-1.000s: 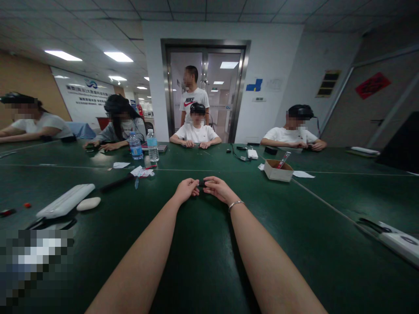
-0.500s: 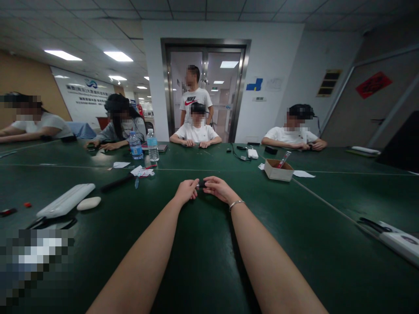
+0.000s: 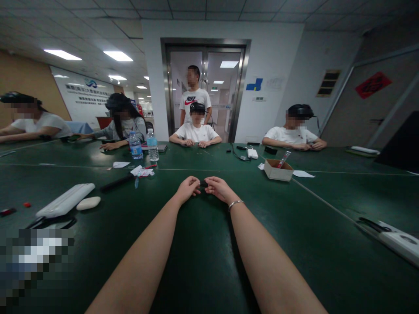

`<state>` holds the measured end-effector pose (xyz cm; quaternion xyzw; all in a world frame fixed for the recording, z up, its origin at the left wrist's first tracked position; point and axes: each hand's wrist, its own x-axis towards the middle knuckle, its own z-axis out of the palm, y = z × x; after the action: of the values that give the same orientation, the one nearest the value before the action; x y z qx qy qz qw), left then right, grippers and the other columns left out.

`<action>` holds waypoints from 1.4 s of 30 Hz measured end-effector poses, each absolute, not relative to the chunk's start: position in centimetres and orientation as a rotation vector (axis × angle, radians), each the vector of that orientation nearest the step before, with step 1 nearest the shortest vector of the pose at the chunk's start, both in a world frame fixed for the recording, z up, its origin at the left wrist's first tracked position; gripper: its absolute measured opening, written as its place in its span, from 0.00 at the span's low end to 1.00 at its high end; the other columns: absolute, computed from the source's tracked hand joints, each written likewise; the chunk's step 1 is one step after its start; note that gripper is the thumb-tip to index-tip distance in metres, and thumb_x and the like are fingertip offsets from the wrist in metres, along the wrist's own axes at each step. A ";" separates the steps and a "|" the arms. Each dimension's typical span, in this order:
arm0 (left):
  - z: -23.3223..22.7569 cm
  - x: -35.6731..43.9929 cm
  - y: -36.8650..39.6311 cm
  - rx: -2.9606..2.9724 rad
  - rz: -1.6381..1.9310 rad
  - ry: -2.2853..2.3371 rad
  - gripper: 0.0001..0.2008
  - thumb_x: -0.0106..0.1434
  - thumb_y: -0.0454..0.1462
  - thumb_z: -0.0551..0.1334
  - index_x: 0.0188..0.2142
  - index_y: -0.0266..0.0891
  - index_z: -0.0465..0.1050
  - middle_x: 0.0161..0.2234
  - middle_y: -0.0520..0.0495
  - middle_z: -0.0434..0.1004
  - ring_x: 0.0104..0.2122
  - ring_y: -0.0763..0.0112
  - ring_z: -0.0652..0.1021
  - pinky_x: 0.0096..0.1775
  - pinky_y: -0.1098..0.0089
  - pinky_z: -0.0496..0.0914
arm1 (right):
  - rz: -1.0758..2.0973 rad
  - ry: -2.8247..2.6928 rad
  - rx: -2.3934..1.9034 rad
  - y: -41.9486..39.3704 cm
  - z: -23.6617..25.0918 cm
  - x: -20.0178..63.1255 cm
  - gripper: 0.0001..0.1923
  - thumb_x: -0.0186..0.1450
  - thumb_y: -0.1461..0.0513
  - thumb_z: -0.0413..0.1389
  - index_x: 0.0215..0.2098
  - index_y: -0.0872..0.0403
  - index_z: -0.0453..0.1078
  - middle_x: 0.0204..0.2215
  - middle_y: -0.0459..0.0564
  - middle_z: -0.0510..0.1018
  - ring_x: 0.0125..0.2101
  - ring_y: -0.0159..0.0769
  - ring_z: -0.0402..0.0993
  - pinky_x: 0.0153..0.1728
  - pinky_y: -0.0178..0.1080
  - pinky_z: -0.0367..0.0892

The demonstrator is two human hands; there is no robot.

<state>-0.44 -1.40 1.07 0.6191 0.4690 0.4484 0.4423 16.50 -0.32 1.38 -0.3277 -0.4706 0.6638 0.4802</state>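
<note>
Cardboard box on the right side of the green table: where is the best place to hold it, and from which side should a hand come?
Probably by its two long side walls, coming from above. The box sits flat with its top open, so the rims are free to pinch. A red stick leans out at its far right corner, so hold nearer the left end. Nothing touches its sides on the table.

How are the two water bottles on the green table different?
The left water bottle has a blue label; the right water bottle has a pale one. The left one looks shorter and stands slightly nearer the seated person. Both are clear, upright and capped, side by side on the green table.
</note>
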 end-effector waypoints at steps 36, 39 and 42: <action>1.1 -0.4 -1.3 1.572 1.109 1.194 0.11 0.61 0.39 0.54 0.41 0.37 0.66 0.27 0.50 0.68 0.23 0.77 0.70 0.21 0.79 0.63 | 1.647 -1.160 -0.788 -0.2 1.3 16.6 0.05 0.61 0.70 0.57 0.36 0.60 0.67 0.22 0.49 0.75 0.20 0.30 0.74 0.23 0.29 0.72; 1.2 -0.4 -1.4 1.574 1.092 1.200 0.11 0.62 0.38 0.53 0.41 0.37 0.66 0.26 0.51 0.68 0.21 0.78 0.68 0.21 0.79 0.62 | 1.640 -1.164 -0.797 -0.2 1.4 16.6 0.05 0.61 0.70 0.57 0.36 0.60 0.67 0.21 0.48 0.74 0.19 0.30 0.74 0.23 0.29 0.72; 1.3 -0.4 -1.5 1.568 1.101 1.197 0.10 0.60 0.38 0.54 0.41 0.37 0.67 0.27 0.50 0.68 0.22 0.78 0.69 0.21 0.79 0.62 | 1.647 -1.166 -0.796 -0.3 1.4 16.6 0.04 0.61 0.70 0.57 0.36 0.59 0.67 0.21 0.48 0.74 0.20 0.30 0.74 0.23 0.30 0.72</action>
<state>-0.39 -1.49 1.32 0.6276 0.4792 0.4408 0.4269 16.55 -0.27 1.40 -0.3242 -0.4753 0.6713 0.4672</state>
